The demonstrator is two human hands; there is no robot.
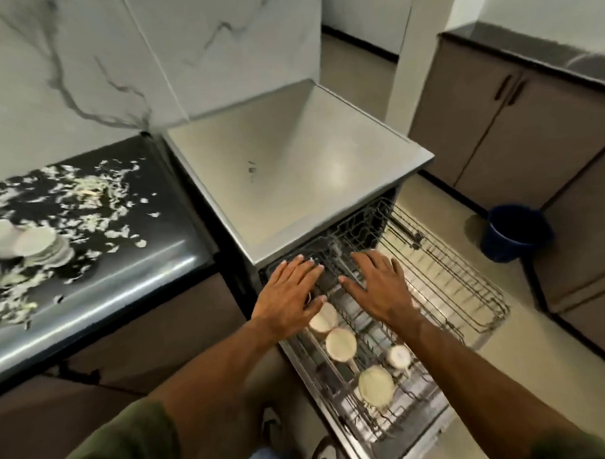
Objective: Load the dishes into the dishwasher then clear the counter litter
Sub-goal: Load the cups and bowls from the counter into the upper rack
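The steel dishwasher (292,168) stands open, with its wire racks pulled out over the lowered door. Several pale cups (341,344) sit upside down in the nearer rack (386,415). A second wire rack (461,285) extends to the right and holds nothing I can see. My left hand (289,295) and my right hand (382,288) lie side by side, fingers straight, over the rack's far end at the dishwasher's mouth. White plates (37,243) are stacked on the black counter (141,262) at the left, among scattered pale litter (94,192).
A dark blue bucket (515,232) stands on the tiled floor to the right of the racks. Brown cabinets (496,119) with a black top line the right side. A marble wall rises behind the counter and the dishwasher.
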